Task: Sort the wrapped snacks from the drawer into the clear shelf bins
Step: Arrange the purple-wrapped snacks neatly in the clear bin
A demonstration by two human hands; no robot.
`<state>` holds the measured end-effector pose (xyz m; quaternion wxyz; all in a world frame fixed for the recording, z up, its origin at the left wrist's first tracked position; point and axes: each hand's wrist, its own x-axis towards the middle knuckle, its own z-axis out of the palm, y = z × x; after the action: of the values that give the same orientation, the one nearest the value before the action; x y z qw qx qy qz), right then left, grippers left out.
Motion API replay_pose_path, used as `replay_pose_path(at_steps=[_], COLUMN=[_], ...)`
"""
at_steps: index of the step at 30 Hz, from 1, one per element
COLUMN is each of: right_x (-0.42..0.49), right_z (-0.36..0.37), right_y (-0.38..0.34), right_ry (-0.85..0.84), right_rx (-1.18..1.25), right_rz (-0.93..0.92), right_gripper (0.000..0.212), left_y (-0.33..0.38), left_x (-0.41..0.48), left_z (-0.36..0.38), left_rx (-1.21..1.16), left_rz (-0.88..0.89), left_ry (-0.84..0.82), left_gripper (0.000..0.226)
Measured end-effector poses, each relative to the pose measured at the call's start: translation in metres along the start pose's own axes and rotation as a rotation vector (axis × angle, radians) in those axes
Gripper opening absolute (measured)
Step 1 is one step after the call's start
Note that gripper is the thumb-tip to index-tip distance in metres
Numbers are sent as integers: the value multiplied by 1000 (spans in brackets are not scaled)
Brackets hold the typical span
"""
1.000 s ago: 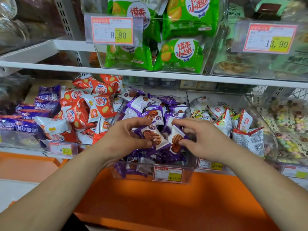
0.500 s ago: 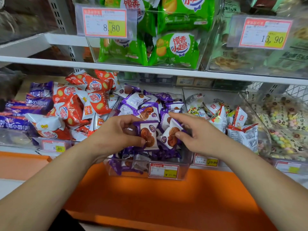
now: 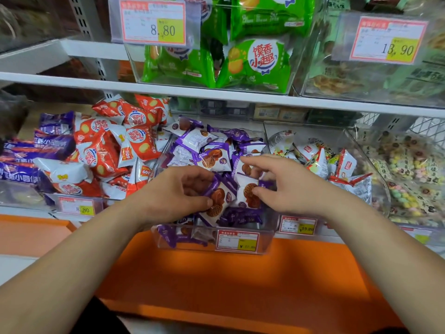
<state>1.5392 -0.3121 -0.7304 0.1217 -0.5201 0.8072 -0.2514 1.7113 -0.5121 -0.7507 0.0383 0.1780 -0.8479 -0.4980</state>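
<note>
Purple snack packets (image 3: pixel 218 201) in the centre clear bin (image 3: pixel 267 244): my left hand (image 3: pixel 173 196) still pinches one, and my right hand (image 3: pixel 289 186) now pinches its neighbour.

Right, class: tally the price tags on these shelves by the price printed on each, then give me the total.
8.80 tags: 2
13.90 tag: 1
19.80 tag: 1
unreadable tags: 2
Total: 6
</note>
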Motion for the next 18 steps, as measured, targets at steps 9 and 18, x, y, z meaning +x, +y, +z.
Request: replay_pose_path(at_steps=[9, 18], right_x=[-5, -11], right_z=[-5, -2], right_y=[-4, -7], right_ry=[10, -89], right_rx=[114, -41], right_rz=[-13, -16], right_gripper=[21, 18], left_y=[1, 1], left_x=[-1, -2], left_z=[-2, -6], left_rx=[-47, -59], left_rz=[-1, 54], left_ry=[-15, 148], left_gripper=[64, 23])
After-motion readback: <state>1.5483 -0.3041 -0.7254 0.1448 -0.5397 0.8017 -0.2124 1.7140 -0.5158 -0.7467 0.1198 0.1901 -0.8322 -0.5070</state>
